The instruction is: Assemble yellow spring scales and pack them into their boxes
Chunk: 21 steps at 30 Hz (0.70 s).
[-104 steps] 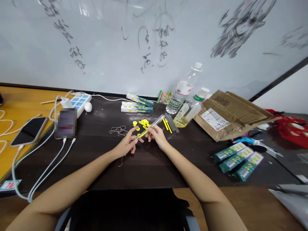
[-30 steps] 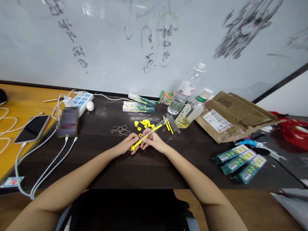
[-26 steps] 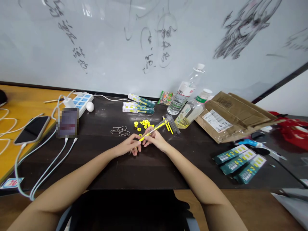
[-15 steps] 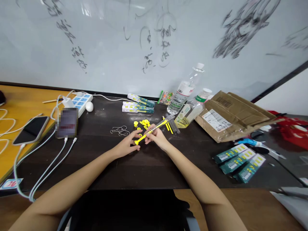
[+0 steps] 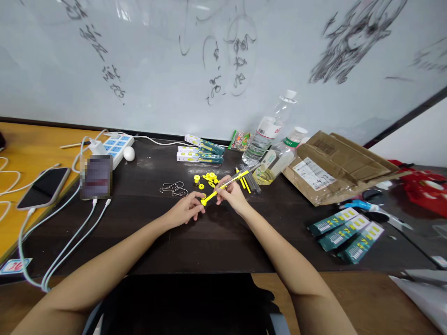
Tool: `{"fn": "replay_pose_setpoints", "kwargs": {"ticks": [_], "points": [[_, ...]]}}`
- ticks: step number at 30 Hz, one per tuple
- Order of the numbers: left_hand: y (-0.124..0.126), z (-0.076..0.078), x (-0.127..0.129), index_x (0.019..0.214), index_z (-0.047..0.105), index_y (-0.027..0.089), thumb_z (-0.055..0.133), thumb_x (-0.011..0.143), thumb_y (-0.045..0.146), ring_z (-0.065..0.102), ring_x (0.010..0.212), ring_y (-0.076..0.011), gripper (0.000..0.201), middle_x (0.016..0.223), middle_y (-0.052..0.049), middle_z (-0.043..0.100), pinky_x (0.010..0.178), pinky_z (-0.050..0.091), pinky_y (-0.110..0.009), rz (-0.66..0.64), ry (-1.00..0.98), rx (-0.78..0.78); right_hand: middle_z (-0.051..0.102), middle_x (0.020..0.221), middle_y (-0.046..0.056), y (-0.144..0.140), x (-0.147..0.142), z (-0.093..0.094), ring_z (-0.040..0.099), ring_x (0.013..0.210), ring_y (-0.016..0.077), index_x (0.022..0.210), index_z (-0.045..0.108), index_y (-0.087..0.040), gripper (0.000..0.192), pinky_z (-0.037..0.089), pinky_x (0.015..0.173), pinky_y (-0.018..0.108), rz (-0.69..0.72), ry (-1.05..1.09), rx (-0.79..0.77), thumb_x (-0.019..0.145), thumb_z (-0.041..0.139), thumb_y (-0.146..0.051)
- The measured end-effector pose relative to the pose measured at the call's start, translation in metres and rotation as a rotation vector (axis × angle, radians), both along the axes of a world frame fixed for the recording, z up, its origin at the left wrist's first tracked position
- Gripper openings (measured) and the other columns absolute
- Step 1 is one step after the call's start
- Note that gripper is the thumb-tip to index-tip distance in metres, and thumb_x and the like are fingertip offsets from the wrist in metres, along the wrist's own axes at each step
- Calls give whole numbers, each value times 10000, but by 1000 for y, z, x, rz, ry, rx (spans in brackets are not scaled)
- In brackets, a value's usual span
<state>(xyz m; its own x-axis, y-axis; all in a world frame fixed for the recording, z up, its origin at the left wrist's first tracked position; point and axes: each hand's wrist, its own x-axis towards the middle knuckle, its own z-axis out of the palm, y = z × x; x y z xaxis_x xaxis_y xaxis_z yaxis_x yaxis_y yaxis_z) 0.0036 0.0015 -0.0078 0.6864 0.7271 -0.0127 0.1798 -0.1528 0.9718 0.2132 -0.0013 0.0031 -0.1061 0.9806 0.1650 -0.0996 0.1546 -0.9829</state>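
Note:
A slim clear tube with a yellow rod inside (image 5: 210, 196) slants across my hands above the dark table. My right hand (image 5: 233, 195) is wrapped round its middle. The fingers of my left hand (image 5: 186, 208) close on the wider yellow end at the lower left. Just beyond my hands lie several small yellow rings and caps (image 5: 211, 177). Yellow rods and clear tubes (image 5: 249, 181) rest to the right of them. Left of the yellow parts is a small heap of bent metal wires (image 5: 173, 188).
Narrow printed boxes (image 5: 199, 157) lie at the back, with more green boxes (image 5: 345, 235) at the right. Two bottles (image 5: 267, 130) stand or lean by a cardboard parcel (image 5: 335, 163). Leftward are a power strip (image 5: 118, 148), phone (image 5: 44, 187) and white cables.
My left fingers have closed in on the tube's yellow end, where they were spread around it before. The tube has shifted slightly to the right and up with my right hand.

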Motion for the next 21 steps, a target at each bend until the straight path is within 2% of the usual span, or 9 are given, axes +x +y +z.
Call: {"fn": "replay_pose_setpoints", "kwargs": {"ticks": [4,8,12,18,21], "points": [[0,-3,1,1026,459,158,491,862,345,527,551,-95,252,728,-19,621,369,376,-147,-6,15,-3,576,589,-96,-1,-1,1,534,388,56,823,405,-216,381,515,385,175,-5,-21,-6,684,735,-346],[0,-5,3,907,485,155,528,839,350,521,534,-92,210,678,-8,611,384,386,-160,31,5,-26,581,586,-96,-1,-1,0,529,375,57,828,402,-217,383,510,374,175,-1,-38,-14,683,731,-348],[-1,-7,5,819,467,158,556,828,343,530,515,-87,206,650,-1,610,453,461,-202,87,-5,-68,579,589,-94,-1,-2,-1,523,378,55,822,406,-214,369,516,377,179,2,-41,-14,687,724,-341],[0,-11,5,823,424,170,608,809,308,585,571,-97,231,674,-11,653,583,493,-246,46,-102,-93,558,579,-101,-1,0,2,508,366,50,829,401,-215,359,511,379,177,-1,-40,-6,701,715,-333],[1,-12,6,818,397,178,619,805,295,598,585,-101,251,696,-24,679,594,478,-244,47,-152,-117,556,587,-99,-1,1,2,509,372,49,836,401,-215,365,504,374,171,-4,-33,-18,707,714,-349]]}}
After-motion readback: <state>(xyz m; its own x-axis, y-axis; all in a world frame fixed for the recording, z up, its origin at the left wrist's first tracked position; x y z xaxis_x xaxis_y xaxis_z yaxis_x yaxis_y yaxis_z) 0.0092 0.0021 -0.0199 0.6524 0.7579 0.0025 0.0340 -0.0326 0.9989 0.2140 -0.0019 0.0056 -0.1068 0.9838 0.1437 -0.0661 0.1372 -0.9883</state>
